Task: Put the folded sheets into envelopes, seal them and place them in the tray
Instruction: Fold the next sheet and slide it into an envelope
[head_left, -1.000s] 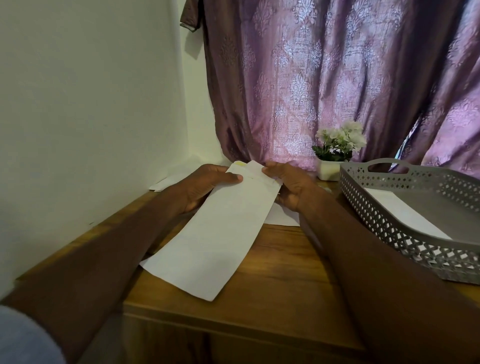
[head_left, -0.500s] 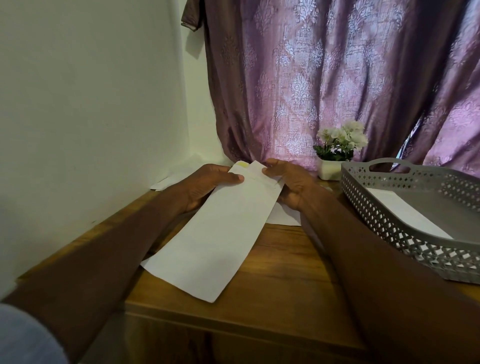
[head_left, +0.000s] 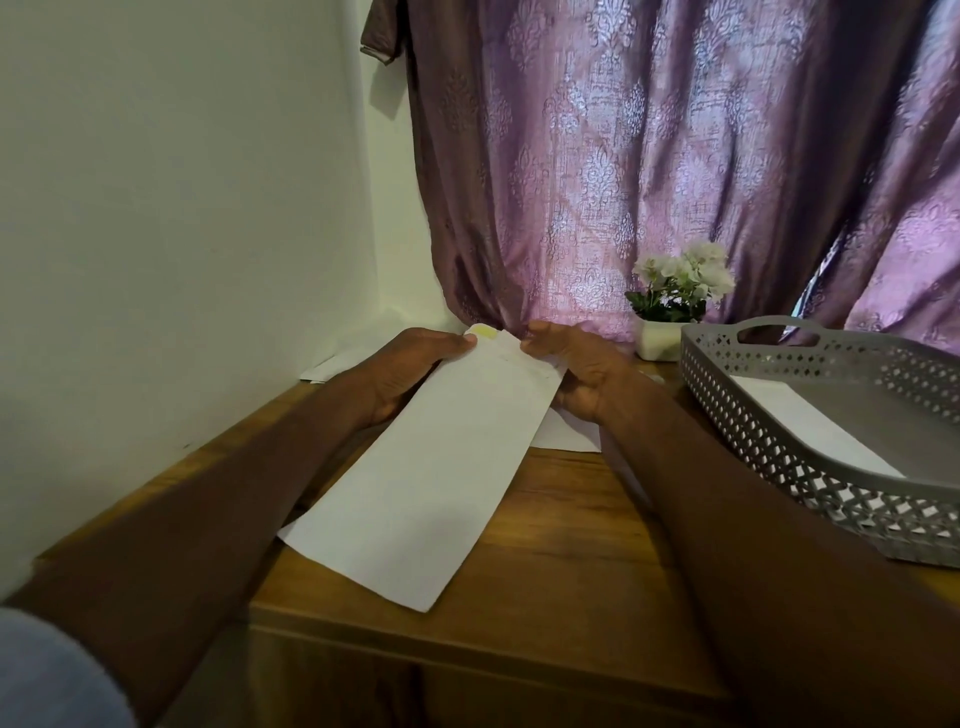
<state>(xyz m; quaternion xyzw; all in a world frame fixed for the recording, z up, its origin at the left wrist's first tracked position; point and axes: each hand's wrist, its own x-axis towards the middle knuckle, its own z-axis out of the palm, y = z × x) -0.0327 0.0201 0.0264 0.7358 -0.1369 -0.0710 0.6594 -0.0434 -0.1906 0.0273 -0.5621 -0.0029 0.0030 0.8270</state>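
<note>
Gripping the white envelope (head_left: 426, 483) at its far end, our left hand (head_left: 400, 374) and right hand (head_left: 576, 374) pinch it (yellow-tinted flap up) above the wooden table (head_left: 571, 545), left of the grey tray (head_left: 779, 415).

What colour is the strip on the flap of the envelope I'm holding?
Pale yellow, on the envelope flap's strip, seen in the head view.

Both hands lifted the envelope's (head_left: 431, 467) far end.

Tray (head_left: 779, 415) cropped at right edge
</note>
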